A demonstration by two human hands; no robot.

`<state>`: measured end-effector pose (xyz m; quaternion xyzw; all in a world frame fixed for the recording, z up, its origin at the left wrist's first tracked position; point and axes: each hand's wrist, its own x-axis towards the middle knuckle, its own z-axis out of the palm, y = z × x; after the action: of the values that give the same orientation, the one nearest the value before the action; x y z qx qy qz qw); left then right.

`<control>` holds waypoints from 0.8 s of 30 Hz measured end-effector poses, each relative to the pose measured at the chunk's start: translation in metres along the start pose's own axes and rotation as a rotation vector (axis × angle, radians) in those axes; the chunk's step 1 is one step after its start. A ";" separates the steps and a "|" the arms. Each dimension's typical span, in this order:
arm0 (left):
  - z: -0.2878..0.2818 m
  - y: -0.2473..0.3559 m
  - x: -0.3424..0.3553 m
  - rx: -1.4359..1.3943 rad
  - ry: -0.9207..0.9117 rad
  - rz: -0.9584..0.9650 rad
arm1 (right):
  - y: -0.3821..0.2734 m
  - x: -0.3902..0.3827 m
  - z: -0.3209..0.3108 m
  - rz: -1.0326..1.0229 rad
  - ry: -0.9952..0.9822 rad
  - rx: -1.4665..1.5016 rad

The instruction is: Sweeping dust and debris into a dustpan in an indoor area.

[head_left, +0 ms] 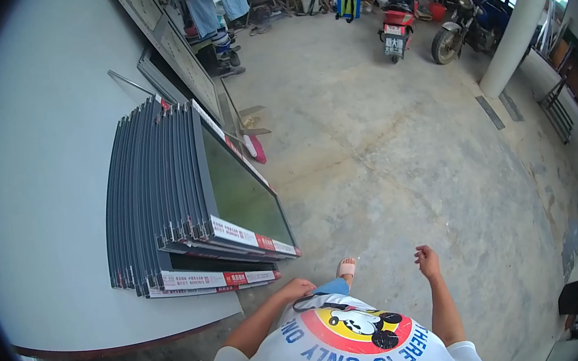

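Observation:
My left hand (296,289) hangs beside my waist, near the closest end of a stack of dark grey framed panels (154,189). Its fingers are loosely extended, partly hidden from view, and no held thing shows. Out to the right, my right hand (427,263) is over the concrete floor, fingers slightly bent and apart, with nothing visible in it. The panels lean one against another on the left; the outermost has a greenish glass-like pane (235,179). White and red strips of tape (256,238) run along their near edges.
A white wall (43,208) stands behind the panels. A pink-and-white broom head (255,149) lies past them. Farther off are a red scooter (397,22), a motorcycle (461,29), a round pillar (520,18) and a blue-yellow tank (348,5). A metal rack (558,110) stands right.

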<state>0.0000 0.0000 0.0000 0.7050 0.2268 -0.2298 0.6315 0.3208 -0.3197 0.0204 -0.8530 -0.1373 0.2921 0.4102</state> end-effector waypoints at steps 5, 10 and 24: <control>-0.107 0.096 0.107 -0.221 0.430 -0.063 | -0.001 0.101 0.002 0.003 -0.342 -0.342; -0.256 0.194 0.188 -0.235 0.668 0.012 | 0.029 0.179 -0.063 0.055 -0.483 -0.477; -0.629 0.283 0.188 -1.133 1.508 0.218 | -0.297 0.620 -0.074 -0.356 -0.529 -0.581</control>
<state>0.3447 0.6025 0.1688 0.2735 0.5854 0.4903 0.5849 0.8589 0.1141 0.0491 -0.7917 -0.4594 0.3747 0.1478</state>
